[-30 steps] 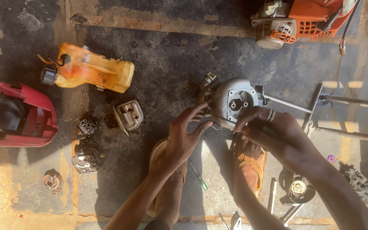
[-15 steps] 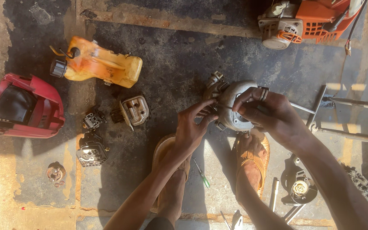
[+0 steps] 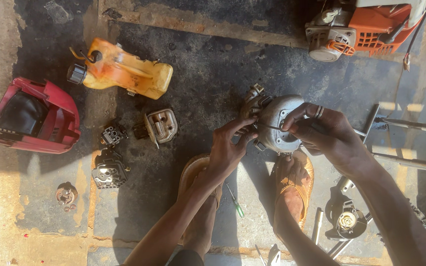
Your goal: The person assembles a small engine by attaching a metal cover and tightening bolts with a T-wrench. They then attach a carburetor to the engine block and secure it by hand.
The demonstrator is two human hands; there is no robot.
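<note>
The left hand grips the grey engine housing. The right hand pinches a thin tool against it. A yellow fuel tank lies far left.

hands gripping engine housing, perhaps screwdriver

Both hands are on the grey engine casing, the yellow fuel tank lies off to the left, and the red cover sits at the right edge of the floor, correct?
Not quite. The head view shows the red cover at the left edge, below and beside the yellow fuel tank. The rest holds: the left hand and right hand are both on the grey engine casing.
</note>
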